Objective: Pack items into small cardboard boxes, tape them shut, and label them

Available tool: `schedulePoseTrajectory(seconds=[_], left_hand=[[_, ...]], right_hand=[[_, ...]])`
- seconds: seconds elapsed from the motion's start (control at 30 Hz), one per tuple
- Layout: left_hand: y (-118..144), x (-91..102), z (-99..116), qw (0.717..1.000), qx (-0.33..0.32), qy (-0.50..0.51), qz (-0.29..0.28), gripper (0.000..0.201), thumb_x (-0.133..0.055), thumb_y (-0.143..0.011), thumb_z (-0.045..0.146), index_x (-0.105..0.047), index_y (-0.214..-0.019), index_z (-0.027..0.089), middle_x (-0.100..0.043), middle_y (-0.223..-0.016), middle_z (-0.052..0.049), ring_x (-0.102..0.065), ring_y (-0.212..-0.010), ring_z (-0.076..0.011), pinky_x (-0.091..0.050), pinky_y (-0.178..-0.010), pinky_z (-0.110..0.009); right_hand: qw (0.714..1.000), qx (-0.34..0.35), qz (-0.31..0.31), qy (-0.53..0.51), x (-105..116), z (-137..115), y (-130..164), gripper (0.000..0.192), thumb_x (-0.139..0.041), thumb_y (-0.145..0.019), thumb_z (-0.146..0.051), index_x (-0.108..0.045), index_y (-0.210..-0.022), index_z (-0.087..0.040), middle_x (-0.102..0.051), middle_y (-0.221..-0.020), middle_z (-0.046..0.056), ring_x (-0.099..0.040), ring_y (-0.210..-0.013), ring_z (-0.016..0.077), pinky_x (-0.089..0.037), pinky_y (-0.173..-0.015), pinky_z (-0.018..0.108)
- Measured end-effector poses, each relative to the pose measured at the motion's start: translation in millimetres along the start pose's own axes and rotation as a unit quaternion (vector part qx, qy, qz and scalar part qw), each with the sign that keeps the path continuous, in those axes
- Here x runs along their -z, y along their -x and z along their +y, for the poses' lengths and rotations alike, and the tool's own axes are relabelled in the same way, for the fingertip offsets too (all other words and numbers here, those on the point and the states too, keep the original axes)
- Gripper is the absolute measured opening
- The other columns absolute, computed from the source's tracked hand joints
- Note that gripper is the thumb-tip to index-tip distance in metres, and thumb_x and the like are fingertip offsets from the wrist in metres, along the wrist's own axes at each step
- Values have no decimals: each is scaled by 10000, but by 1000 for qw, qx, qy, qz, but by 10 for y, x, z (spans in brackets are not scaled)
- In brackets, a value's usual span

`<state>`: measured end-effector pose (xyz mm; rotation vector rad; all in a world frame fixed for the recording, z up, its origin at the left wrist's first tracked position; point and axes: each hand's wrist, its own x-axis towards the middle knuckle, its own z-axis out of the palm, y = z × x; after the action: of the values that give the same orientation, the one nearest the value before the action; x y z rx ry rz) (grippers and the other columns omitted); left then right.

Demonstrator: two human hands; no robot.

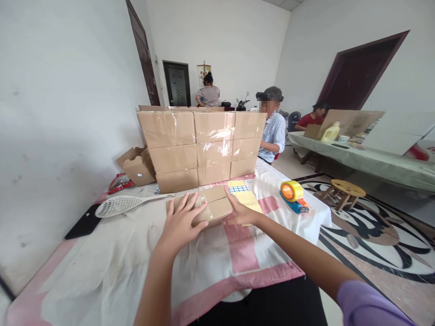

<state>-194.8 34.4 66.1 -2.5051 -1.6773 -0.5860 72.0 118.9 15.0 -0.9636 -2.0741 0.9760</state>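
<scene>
A small cardboard box (215,206) lies on the table in front of me, with clear tape across it. My left hand (181,225) rests on its left part, fingers spread over the top. Round the box's right end, my right hand (242,212) grips it, some fingers hidden low along the side. Just behind the box stands a stack of taped cardboard boxes (176,156) in rows. Yellow paper (251,201) with a blue grid lies beyond my right hand. To the right is a tape dispenser (292,194) with a yellow roll.
A white slotted skimmer (120,206) lies at left, over a black flat object (82,222). An open carton (138,167) stands beside the stack. One person (274,129) sits behind the table; others are farther off. A wooden stool (345,189) stands on the floor at right.
</scene>
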Motion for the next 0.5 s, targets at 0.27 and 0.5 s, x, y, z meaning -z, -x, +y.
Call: schedulePoseTrajectory(seconds=[0.27,0.5], left_hand=[[-88,-313,-371,982,-162,-30,91,408,-442,-1032,308,-609,-1404,320,-626,-1450,-25,-564,-1376,-242,-430,-1150,-463],[-62,-496,27,903,-222,-92,357,427,-636,-882,72,-702,-1242,293,-745,-1260,22,-674,-1179,-223,-378,-1189,-421]], right_hand=[[992,63,-12,-110,-86,66,-203,1511,-972,-540,-395,60,-1637,-278,-297,-1612,171,-420,-1434,314,-372,-1172,419],[970,-11,216,-110,525,-86,426,1267,-860,-687,-560,-73,-1636,-271,-374,-1570,162,-344,-1480,345,-363,-1183,495]])
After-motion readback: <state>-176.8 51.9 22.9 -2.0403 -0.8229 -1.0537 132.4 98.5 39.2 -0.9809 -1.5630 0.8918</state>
